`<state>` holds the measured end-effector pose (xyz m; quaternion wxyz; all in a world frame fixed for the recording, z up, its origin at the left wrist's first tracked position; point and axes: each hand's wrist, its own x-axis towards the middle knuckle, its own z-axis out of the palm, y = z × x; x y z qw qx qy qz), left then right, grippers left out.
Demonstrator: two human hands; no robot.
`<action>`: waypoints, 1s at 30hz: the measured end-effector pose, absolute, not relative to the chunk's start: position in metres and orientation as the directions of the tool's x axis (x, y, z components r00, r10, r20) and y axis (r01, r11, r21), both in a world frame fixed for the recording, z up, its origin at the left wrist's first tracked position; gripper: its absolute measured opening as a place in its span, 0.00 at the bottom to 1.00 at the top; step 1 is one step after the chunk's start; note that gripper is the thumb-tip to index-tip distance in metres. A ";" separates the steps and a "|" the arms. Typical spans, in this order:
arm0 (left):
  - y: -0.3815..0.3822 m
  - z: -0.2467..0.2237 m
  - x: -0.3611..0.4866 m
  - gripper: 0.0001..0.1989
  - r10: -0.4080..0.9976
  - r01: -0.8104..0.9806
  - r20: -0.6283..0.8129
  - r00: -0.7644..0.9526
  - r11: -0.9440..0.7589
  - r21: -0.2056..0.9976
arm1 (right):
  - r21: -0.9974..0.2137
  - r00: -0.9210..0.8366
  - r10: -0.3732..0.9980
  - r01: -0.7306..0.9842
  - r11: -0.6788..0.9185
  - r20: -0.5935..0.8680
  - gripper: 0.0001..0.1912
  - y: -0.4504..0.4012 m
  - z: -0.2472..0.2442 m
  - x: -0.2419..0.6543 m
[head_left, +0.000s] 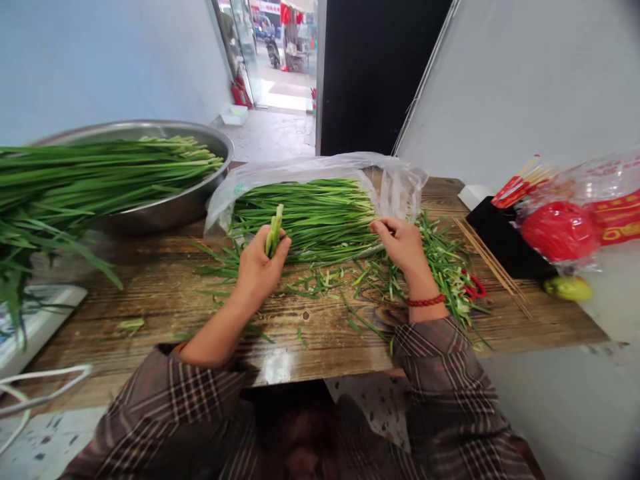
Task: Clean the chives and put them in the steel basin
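A small bunch of garlic chives (275, 230) stands nearly upright out of the closed fist of my left hand (263, 263), pale cut ends upward. Beyond both hands, a large pile of garlic chives (310, 217) lies on a clear plastic bag (400, 190), its pale ends toward the right. My right hand (400, 247), with a red beaded bracelet at the wrist, is closed in a pinch beside those pale ends. What its fingertips grip is too small to make out. Trimmed leaves and scraps (445, 267) are heaped under and right of my right wrist.
A big steel basin (227, 143) at the left holds more long chives, their leaves hanging over a white scale (55, 300). On the wooden table's (165, 300) right stand a black box (510, 247), loose wooden sticks (493, 263) and red plastic packages (560, 230).
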<state>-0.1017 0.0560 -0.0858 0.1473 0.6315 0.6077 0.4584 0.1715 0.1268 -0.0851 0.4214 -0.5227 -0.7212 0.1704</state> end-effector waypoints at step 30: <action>0.054 -0.089 -0.087 0.12 0.821 0.518 0.506 0.265 -0.564 0.643 | -0.810 -0.513 0.785 0.257 0.527 0.348 0.08 0.095 -0.074 0.132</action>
